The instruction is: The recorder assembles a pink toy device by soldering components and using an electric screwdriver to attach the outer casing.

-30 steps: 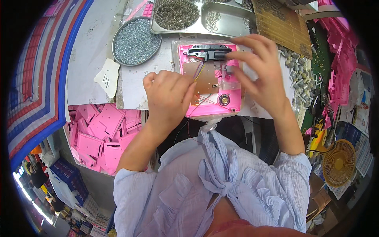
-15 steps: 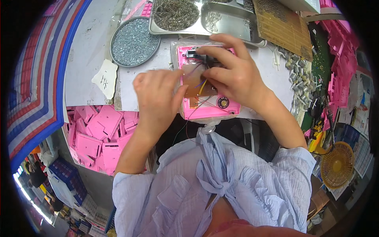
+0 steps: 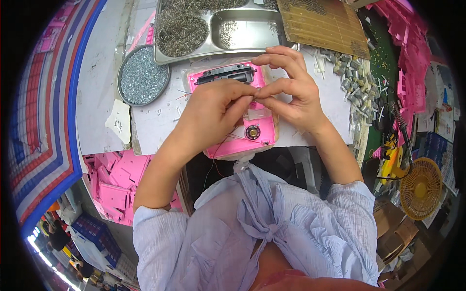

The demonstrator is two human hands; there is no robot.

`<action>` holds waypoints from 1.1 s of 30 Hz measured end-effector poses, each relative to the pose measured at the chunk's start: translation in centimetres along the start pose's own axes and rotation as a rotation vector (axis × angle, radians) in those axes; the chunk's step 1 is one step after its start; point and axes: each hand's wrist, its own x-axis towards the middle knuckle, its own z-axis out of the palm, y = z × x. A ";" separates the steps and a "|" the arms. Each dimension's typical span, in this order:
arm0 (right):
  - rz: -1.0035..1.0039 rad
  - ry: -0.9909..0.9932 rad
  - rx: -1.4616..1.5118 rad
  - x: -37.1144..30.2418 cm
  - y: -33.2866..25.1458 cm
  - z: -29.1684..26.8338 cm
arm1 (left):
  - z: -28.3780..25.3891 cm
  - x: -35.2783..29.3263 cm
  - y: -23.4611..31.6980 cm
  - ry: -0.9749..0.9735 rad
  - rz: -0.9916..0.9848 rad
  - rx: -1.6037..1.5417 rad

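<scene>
A pink plastic casing (image 3: 233, 147) lies on a clear plastic bag at the table's front edge. Across its far end sits a long black part (image 3: 226, 75), and near the front is a small round speaker (image 3: 253, 132) with thin wires. Above the casing's middle, my left hand (image 3: 206, 106) is closed, thumb and finger pinched, and it hides much of the inside. My right hand (image 3: 293, 92) meets it there, thumb and forefinger pinched and the other fingers raised. What lies between the fingertips is too small to make out. The brown board is out of sight.
A round dish (image 3: 141, 104) of small screws stands at the left, beside torn paper (image 3: 119, 121). Behind is a metal tray (image 3: 252, 36) holding springs, with cardboard (image 3: 325, 24) over its right. Small metal cylinders (image 3: 359, 82) lie at right. Pink parts (image 3: 119, 182) are heaped at lower left.
My hands have come together at the fingertips, the left moving right over the casing. The black part now lies visible across the far end. The view has shifted, so the tray sits further left.
</scene>
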 end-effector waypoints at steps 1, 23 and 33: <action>-0.012 -0.013 0.007 0.1 0.1 -0.1 | -0.2 0.1 0.0 -0.021 -0.051 -0.036; 0.696 1.406 0.129 -26.3 -1.0 -28.3 | 2.2 0.7 -0.8 0.275 0.425 0.436; 0.668 1.405 -0.087 -25.1 -8.8 -23.6 | 3.8 -1.2 -1.3 0.218 0.487 0.726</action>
